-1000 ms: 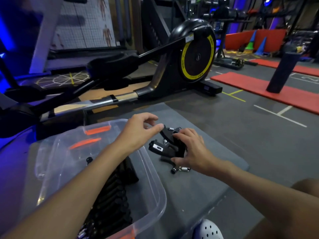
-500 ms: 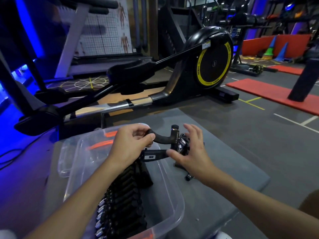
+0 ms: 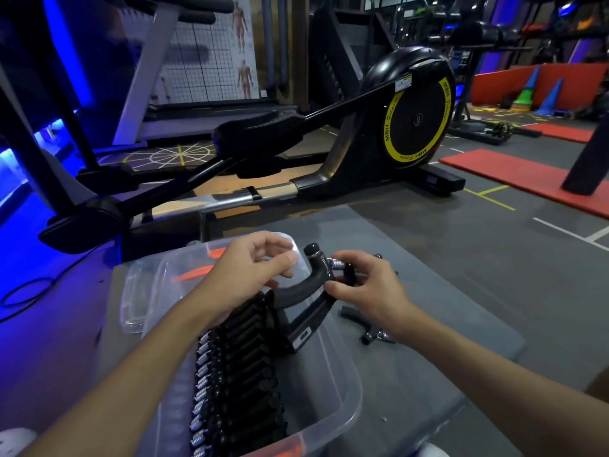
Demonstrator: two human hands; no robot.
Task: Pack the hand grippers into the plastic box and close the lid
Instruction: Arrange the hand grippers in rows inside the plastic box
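Above the box's (image 3: 344,361) far right corner, seen from the head view, you hold one gripper (image 3: 304,293) between both hands with its handles slanting down into the box. Your right hand (image 3: 369,291) pinches the spring end. Your left hand (image 3: 244,275), fingers curled, appears to nip the curved handle. Inside the box, a packed row (image 3: 237,374) fills the left side. Right of the box, a spare (image 3: 365,324) lies on the mat (image 3: 461,291). Left of the box rests the lid (image 3: 131,291). The gripper is likely light, stiff and sprung, so take it by the handles, not the coil, and nest it against the row.
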